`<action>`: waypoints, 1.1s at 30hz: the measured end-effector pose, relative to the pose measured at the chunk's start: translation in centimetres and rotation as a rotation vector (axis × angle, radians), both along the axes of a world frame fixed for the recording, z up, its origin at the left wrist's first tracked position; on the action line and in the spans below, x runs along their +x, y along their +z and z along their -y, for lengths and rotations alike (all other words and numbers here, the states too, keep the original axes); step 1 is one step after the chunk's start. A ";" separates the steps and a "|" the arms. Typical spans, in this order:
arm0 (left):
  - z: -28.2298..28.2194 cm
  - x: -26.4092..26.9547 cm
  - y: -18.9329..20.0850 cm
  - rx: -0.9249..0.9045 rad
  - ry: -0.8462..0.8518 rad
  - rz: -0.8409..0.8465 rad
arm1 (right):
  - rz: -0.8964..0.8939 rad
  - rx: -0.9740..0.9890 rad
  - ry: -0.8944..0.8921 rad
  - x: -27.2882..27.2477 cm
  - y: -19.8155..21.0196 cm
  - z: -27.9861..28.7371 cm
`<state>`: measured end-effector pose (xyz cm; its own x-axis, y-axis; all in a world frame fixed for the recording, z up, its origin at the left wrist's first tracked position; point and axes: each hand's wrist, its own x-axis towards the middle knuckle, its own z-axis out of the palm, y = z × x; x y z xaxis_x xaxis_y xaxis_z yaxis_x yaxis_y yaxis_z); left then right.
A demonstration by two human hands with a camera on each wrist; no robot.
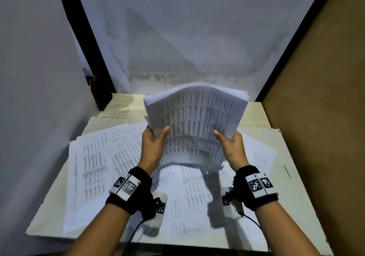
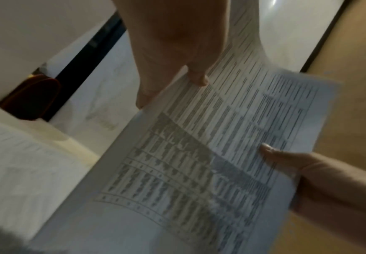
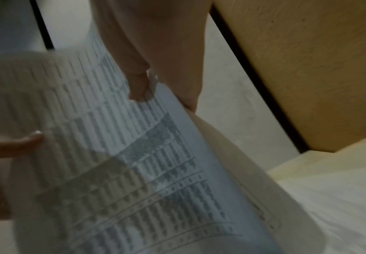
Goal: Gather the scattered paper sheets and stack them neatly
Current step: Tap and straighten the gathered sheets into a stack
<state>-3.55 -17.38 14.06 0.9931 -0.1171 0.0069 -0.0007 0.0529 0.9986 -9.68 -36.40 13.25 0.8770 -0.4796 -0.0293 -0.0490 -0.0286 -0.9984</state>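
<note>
A thick bundle of printed sheets point(image 1: 194, 115) is held up above the table, bowed between both hands. My left hand point(image 1: 155, 140) grips its left edge, thumb on the printed face. My right hand point(image 1: 227, 142) grips the right edge the same way. In the left wrist view the bundle point(image 2: 199, 154) fills the middle, with my left hand point(image 2: 177, 51) above it and the right hand's thumb point(image 2: 273, 153) pressing on the page. The right wrist view shows the bundle point(image 3: 134, 163) and my right hand point(image 3: 147, 60) pinching its edge. More loose sheets point(image 1: 94, 157) lie spread over the table beneath.
The white table point(image 1: 49, 212) sits in a booth: white wall at the left, white cloth point(image 1: 197, 38) behind, brown board point(image 1: 320, 117) at the right. A dark red-edged object point(image 1: 99, 90) stands in the far left corner. Cables hang off the near table edge.
</note>
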 end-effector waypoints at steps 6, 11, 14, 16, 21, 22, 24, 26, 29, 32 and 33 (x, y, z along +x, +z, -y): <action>-0.8 0.1 -1.4 0.032 -0.062 -0.049 | -0.066 0.005 -0.003 -0.2 -1.4 0.5; -1.0 0.2 -1.9 0.129 -0.086 -0.064 | -0.163 -0.090 -0.011 -0.1 -2.8 1.1; -1.0 0.0 -0.6 0.083 -0.040 -0.046 | -0.129 -0.169 -0.052 0.1 -1.9 1.3; -1.0 0.2 0.5 0.018 0.004 -0.030 | -0.053 -0.220 -0.041 -0.2 -0.5 1.1; -0.9 0.7 3.6 -0.128 0.060 -0.003 | -0.037 -0.249 0.048 -0.9 0.2 1.6; -0.9 0.7 4.0 -0.141 0.049 -0.008 | -0.069 -0.233 0.054 -1.0 -0.1 1.8; -1.1 0.7 4.1 -0.120 0.024 -0.008 | -0.101 -0.202 0.035 -1.2 -0.6 2.0; -1.5 0.6 4.0 -0.098 -0.007 0.011 | -0.072 -0.160 -0.013 -1.4 -0.9 2.0; -2.0 -0.3 2.8 -0.084 -0.066 0.043 | -0.063 -0.112 -0.046 -1.8 -1.9 1.5; -1.9 -2.4 -0.1 0.018 -0.122 -0.004 | -0.157 -0.086 0.056 -2.9 -3.5 -0.1; -1.9 -3.0 -1.1 0.056 -0.134 -0.030 | -0.174 -0.066 0.081 -3.2 -4.0 -0.5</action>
<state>-6.54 -15.48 12.93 0.9682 -0.2478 -0.0330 0.0327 -0.0056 0.9995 -12.90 -35.92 9.30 0.8971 -0.4139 -0.1542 -0.2152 -0.1047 -0.9709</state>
